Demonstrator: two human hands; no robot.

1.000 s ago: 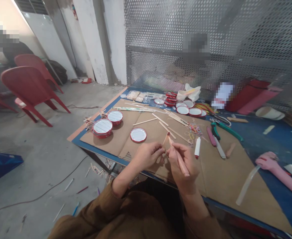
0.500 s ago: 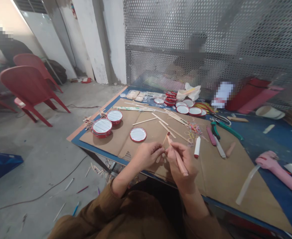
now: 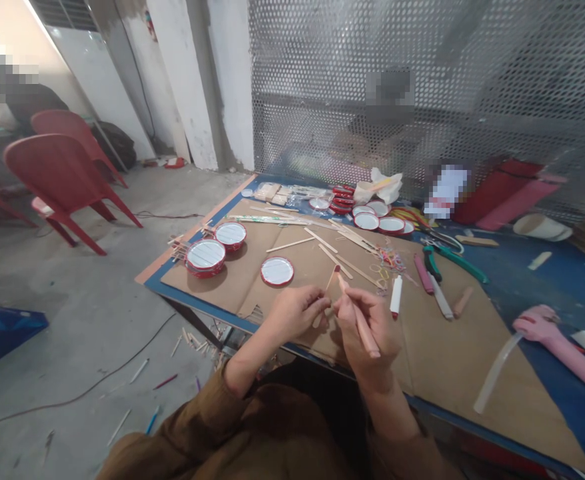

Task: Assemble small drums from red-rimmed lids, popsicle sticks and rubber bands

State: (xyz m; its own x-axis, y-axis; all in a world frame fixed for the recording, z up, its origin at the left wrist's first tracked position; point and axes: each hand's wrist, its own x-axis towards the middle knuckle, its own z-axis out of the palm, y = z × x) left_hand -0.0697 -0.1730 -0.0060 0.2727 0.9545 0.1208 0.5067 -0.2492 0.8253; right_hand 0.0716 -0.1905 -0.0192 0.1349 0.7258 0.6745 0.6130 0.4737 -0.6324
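Observation:
My left hand is closed in a pinch on a thin wooden stick that slants up from the fingertips. A small dark red patch shows at the stick's upper end. In my right hand a pale pink marker is gripped like a pen, its tip touching or very close to that red end. Both hands are near each other above the cardboard sheet. A white marker with a red end lies right of my right hand. A round white disc with a red rim lies beyond my left hand.
Red-rimmed drums stand at the left. Flat wooden sticks, rubber bands and more discs lie farther back. Green-handled pliers, markers and a pink glue gun occupy the right. A perforated metal panel borders the back.
The pink marker and right hand have shifted very slightly at the stick's end. My left hand keeps its pinch; the view has moved a little.

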